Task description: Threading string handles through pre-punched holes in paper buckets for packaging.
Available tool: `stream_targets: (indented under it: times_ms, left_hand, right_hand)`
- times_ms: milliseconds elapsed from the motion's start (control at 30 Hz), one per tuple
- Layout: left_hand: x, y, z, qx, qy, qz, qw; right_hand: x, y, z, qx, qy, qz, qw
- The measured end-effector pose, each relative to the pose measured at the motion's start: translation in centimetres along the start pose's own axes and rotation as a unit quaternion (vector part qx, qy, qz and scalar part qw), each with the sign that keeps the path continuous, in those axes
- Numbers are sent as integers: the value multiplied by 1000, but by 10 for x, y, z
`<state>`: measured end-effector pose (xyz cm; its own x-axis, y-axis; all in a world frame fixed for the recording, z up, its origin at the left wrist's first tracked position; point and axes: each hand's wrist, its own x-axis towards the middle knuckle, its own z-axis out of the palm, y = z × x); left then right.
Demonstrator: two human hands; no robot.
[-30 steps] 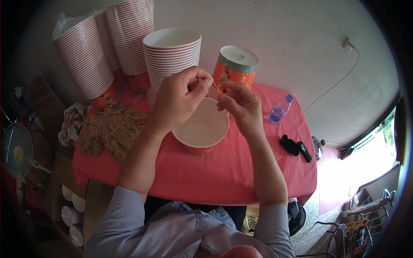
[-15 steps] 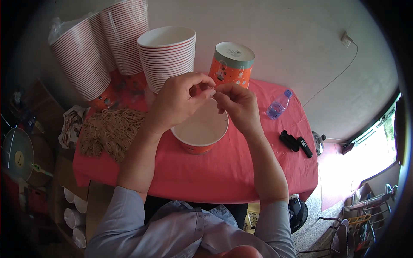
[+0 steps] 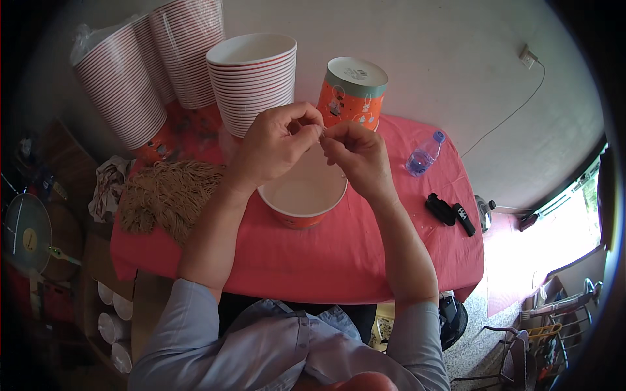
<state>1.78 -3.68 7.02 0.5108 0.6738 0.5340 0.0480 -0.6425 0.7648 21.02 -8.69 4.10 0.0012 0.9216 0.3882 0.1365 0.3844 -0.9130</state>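
Note:
Above an upright paper bucket [image 3: 303, 195], white inside with an orange outside, my two hands meet fingertip to fingertip. My left hand [image 3: 285, 140] is closed in a pinch, thumb against forefinger. Pinched as well, my right hand [image 3: 358, 156] faces it from the right. Whatever lies between the fingertips is too small and thin to make out. Left of the bucket, partly behind my left forearm, lies a loose bundle of tan strings [image 3: 166, 199] on the red tablecloth [image 3: 293, 267].
Behind my hands stand an open stack of white buckets [image 3: 251, 81] and one upturned orange bucket [image 3: 354, 94]. Plastic-wrapped bucket stacks [image 3: 120, 88] lean at the back left. On the right are a plastic bottle [image 3: 425, 154] and black objects [image 3: 450, 214].
Both hands stay pinched together over the bucket, with only slight shifts of the fingers. The whole view has tilted a little.

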Motion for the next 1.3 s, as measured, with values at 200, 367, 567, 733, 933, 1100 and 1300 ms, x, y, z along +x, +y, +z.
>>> stream_targets:
  times_ms: [200,367,567,733,933,1100,1300]
  left_hand:
    - [0,1,-2,-69,-5,-39,997]
    - [0,6,5,-87,-10,-54,995]
    - [-2,8,-5,-18,-32,-74,997]
    - [-3,6,-4,234,40,73,969]
    - [-3,21,5,301,92,211,926]
    - [-5,22,5,308,96,245,914]
    - [-6,25,5,319,106,244,910]
  right_hand:
    - [1,2,1,36,-5,-12,999]
    - [0,2,-5,23,8,-10,1000]
    - [3,1,-7,33,17,-5,999]
    - [5,2,-6,57,-11,1,998]
    - [-3,-16,-2,87,8,-6,996]
    - [-5,-16,-3,90,4,-17,996]
    - [-5,-14,-3,29,-1,-48,998]
